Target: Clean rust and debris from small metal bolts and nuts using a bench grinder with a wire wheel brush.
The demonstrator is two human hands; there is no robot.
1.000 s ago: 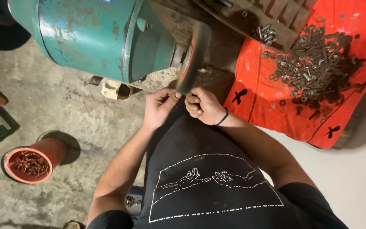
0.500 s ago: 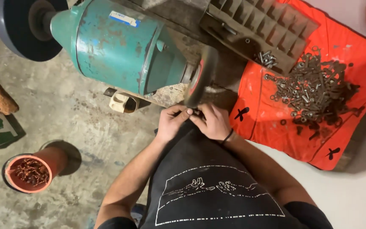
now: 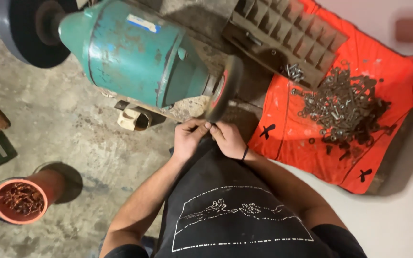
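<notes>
Left hand: grip pinched on something small, hidden
Right hand: likewise
Wheel: thin gritty disc, just above fingertips
Motor: chipped teal casing

The floor was bare, stained concrete. On it sat a green grinder, with a dark wheel at one end and a thinner wheel at the other. Right of it lay an orange cloth heaped with metal bolts, and a brown tray of compartments rested partly on that cloth. A red pot of rusty bits stood lower left. A cream block lay beside the grinder's base.
</notes>
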